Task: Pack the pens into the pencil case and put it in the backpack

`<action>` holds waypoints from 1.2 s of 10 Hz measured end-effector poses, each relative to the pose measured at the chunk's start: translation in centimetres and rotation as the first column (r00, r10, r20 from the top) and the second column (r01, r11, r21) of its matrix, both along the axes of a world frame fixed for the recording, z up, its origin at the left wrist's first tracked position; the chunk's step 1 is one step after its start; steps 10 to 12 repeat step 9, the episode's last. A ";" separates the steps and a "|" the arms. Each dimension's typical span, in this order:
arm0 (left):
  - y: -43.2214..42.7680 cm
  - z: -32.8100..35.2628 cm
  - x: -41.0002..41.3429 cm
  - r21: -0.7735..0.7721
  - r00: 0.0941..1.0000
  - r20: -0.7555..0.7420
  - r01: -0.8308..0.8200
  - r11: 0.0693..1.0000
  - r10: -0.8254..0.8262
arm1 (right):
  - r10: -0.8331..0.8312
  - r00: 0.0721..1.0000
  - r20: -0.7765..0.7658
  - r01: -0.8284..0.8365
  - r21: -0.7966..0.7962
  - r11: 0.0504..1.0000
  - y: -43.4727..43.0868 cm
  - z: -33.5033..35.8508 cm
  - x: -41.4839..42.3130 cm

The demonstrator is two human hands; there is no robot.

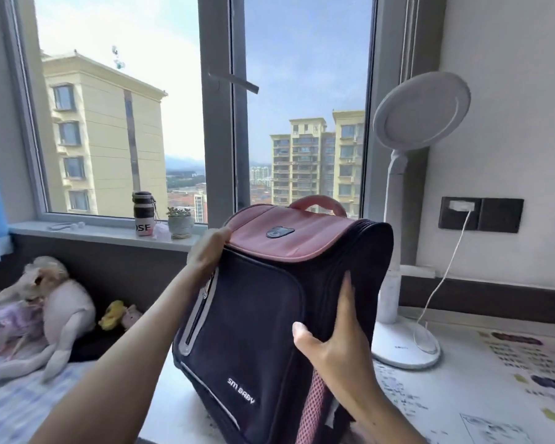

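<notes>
The right hand (330, 344) clasps the navy backpack (257, 315) at its right edge, thumb in front, fingers along the side. The backpack stands upright on the white desk (462, 389). The left hand (207, 251) curls round its pink flap corner.

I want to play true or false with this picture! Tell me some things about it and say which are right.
1. The left hand and the right hand both hold the backpack. True.
2. The backpack's flap is green. False: it is pink.
3. The lamp stands to the right of the backpack. True.
4. The plant sits on the bed. False: it is on the windowsill, next to the bottle.
</notes>
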State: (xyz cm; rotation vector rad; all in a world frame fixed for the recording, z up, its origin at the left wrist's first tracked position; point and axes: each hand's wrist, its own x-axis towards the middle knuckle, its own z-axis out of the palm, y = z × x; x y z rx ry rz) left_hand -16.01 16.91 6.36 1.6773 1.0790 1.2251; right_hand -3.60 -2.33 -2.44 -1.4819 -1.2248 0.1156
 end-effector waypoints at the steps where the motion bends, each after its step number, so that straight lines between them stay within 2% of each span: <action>1: -1.8 -0.7 -1.0 0.077 0.985 0.097 -0.148 0.986 0.141 | 0.152 0.986 -0.068 -0.152 -0.001 0.988 1.3 0.5 3.1; 2: -1.9 -2.5 -1.6 0.136 0.924 0.226 -0.345 0.929 0.310 | 0.296 0.945 -0.135 -0.303 -0.030 0.953 3.3 1.3 5.7; 3: -1.1 -2.9 -1.5 0.165 0.873 0.221 -0.472 0.866 0.434 | 0.326 0.934 -0.144 -0.339 -0.072 0.938 7.3 1.7 7.5; 5: 3.5 -1.9 -1.2 0.234 0.869 0.142 -0.495 0.837 0.474 | 0.370 0.911 -0.180 -0.392 -0.106 0.914 14.0 2.5 8.6; 6: 5.4 -1.3 0.0 0.238 0.896 0.029 -0.436 0.868 0.442 | 0.335 0.925 -0.178 -0.357 -0.109 0.928 15.6 2.7 9.3; 7: 6.3 -0.9 0.9 0.222 0.895 -0.049 -0.424 0.878 0.444 | 0.241 0.962 -0.126 -0.261 -0.180 0.948 16.1 2.5 9.6; 8: 6.3 -0.7 1.2 0.248 0.854 -0.073 -0.485 0.839 0.515 | 0.192 0.981 -0.040 -0.196 -0.259 0.946 15.5 2.5 10.0; 9: 5.5 -0.7 1.7 0.394 0.817 -0.044 -0.515 0.761 0.575 | 0.078 0.996 0.051 -0.066 -0.194 0.979 13.5 2.9 10.4; 12: 5.5 -0.7 1.7 0.394 0.817 -0.044 -0.515 0.761 0.575 | 0.078 0.996 0.051 -0.066 -0.194 0.979 13.5 2.9 10.4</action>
